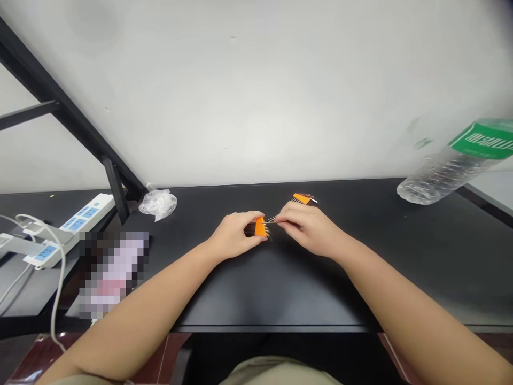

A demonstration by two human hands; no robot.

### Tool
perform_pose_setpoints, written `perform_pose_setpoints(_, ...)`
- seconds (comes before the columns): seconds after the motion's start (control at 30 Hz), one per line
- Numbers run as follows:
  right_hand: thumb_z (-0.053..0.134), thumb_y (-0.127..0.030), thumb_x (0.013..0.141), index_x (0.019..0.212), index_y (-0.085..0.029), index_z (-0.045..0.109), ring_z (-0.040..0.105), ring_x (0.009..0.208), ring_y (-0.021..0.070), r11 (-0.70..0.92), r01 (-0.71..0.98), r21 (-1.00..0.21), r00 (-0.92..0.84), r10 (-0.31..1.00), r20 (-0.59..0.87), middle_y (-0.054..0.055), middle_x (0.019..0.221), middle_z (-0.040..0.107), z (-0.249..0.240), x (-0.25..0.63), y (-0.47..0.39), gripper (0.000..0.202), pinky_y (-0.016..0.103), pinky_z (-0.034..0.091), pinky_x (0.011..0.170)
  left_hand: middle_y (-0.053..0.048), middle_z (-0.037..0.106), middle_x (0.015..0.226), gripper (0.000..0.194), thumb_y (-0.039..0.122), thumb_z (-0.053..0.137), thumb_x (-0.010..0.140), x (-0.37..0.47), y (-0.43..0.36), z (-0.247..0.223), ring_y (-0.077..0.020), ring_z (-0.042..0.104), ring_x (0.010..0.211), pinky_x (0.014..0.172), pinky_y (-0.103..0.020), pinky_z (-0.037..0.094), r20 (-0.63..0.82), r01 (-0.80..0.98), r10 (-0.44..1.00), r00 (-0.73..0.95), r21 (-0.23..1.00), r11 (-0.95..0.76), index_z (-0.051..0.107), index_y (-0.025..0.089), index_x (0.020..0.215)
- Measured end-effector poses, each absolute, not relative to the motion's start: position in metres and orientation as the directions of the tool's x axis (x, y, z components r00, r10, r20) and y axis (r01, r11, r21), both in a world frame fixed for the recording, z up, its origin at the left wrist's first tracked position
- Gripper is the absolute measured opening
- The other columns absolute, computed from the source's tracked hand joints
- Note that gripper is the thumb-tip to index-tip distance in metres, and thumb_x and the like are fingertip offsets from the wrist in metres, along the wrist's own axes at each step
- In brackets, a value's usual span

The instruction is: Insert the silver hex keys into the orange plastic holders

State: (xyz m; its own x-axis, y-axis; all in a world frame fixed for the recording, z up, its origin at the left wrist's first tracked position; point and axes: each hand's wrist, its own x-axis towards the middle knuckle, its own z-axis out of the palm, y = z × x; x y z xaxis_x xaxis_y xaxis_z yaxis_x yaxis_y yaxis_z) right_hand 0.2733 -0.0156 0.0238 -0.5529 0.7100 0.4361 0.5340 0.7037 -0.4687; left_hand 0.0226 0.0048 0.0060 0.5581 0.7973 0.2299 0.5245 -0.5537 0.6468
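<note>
My left hand (236, 232) is closed around an orange holder (261, 228), gripping it between thumb and fingers. Thin dark rods that look like hex keys stick out on both sides of it. My right hand (306, 227) pinches a thin metal key (271, 222) whose far end reaches the holder's face; whether it sits in a slot is too small to tell. A second orange piece (301, 198) with several thin dark rods lies on the black table just beyond my right hand, which partly covers it.
A crumpled clear plastic bag (158, 203) lies at the back left. To the right, a clear bottle (443, 171) with a green label leans at a tilt. A white power strip (74, 230) with cables and a blurred-out object (116, 270) lie left, beside a black metal frame (72, 112).
</note>
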Motion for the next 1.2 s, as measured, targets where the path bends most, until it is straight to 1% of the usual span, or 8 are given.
perform_pose_setpoints(0.2,0.052,-0.017,0.100,0.103,-0.023,0.072,0.064,0.086,0.0212,0.702,0.540,-0.464,-0.535,0.712,0.454,0.007,0.095,0.068,0.022,0.276,-0.013,0.021,0.036,0.053,0.074,0.000,0.075,0.110,0.049,0.036,0.077,0.082,0.021,0.006,0.003,-0.0175,0.074,0.092,0.089,-0.030,0.060,0.258,0.499,0.807,0.531,0.675,-0.544,0.064,0.025,0.127)
perform_pose_setpoints(0.47,0.047,-0.016,0.102,0.106,-0.021,0.072,0.063,0.083,0.0203,0.710,0.637,-0.300,-0.571,0.696,0.434,0.010,0.100,0.065,0.020,0.274,-0.020,0.026,0.034,0.052,0.072,-0.002,0.073,0.098,0.051,0.040,0.077,0.083,0.020,0.009,-0.001,-0.0182,0.069,0.084,0.083,-0.033,0.059,0.295,0.556,0.768,0.569,0.550,-0.623,0.066,0.026,0.131)
perform_pose_setpoints(0.63,0.048,-0.016,0.101,0.106,-0.021,0.073,0.063,0.083,0.0205,0.716,0.629,-0.303,-0.582,0.692,0.427,0.010,0.099,0.065,0.018,0.273,-0.020,0.026,0.035,0.053,0.071,-0.003,0.073,0.098,0.050,0.038,0.076,0.084,0.020,0.009,-0.004,-0.0190,0.067,0.088,0.080,-0.033,0.059,0.331,0.531,0.751,0.572,0.548,-0.646,0.066,0.027,0.132)
perform_pose_setpoints(0.7,0.049,-0.017,0.101,0.105,-0.022,0.073,0.064,0.082,0.0202,0.719,0.598,-0.354,-0.574,0.692,0.437,0.009,0.098,0.065,0.018,0.272,-0.019,0.025,0.035,0.054,0.071,-0.003,0.074,0.098,0.048,0.036,0.076,0.085,0.019,0.010,-0.004,-0.0204,0.066,0.093,0.083,-0.034,0.060,0.349,0.521,0.736,0.580,0.536,-0.665,0.066,0.027,0.131)
perform_pose_setpoints(0.77,0.052,-0.021,0.101,0.104,-0.023,0.073,0.065,0.075,0.0177,0.686,0.531,-0.497,-0.524,0.727,0.443,0.007,0.097,0.066,0.020,0.270,-0.019,0.022,0.035,0.055,0.068,-0.005,0.074,0.103,0.048,0.036,0.077,0.084,0.019,0.011,-0.002,-0.0218,0.066,0.100,0.086,-0.036,0.060,0.371,0.507,0.724,0.581,0.531,-0.679,0.067,0.027,0.130)
perform_pose_setpoints(0.87,0.062,-0.030,0.098,0.098,-0.023,0.073,0.064,0.060,0.0135,0.514,0.330,-0.792,-0.421,0.831,0.363,0.004,0.094,0.068,0.025,0.269,-0.020,0.013,0.033,0.057,0.060,-0.008,0.072,0.115,0.050,0.042,0.081,0.080,0.018,0.013,0.002,-0.0244,0.065,0.112,0.090,-0.037,0.060,0.375,0.458,0.698,0.610,0.552,-0.697,0.070,0.026,0.127)
perform_pose_setpoints(0.93,0.071,-0.035,0.092,0.093,-0.023,0.072,0.064,0.056,0.0133,0.359,0.185,-0.915,-0.393,0.880,0.266,0.003,0.091,0.068,0.027,0.267,-0.021,0.012,0.033,0.057,0.056,-0.008,0.070,0.119,0.050,0.043,0.082,0.079,0.018,0.012,0.005,-0.0260,0.063,0.118,0.094,-0.039,0.059,0.364,0.420,0.682,0.634,0.579,-0.699,0.071,0.026,0.125)
perform_pose_setpoints(1.2,0.080,-0.036,0.085,0.087,-0.020,0.069,0.063,0.048,0.0148,0.008,-0.106,-0.994,-0.387,0.921,0.049,-0.003,0.059,0.063,0.023,0.259,-0.020,0.020,0.031,0.055,0.052,-0.011,0.064,0.125,0.049,0.036,0.080,0.081,0.019,0.005,0.010,-0.0241,0.066,0.114,0.094,-0.036,0.061,0.334,0.261,0.685,0.647,0.748,-0.611,0.069,0.026,0.128)
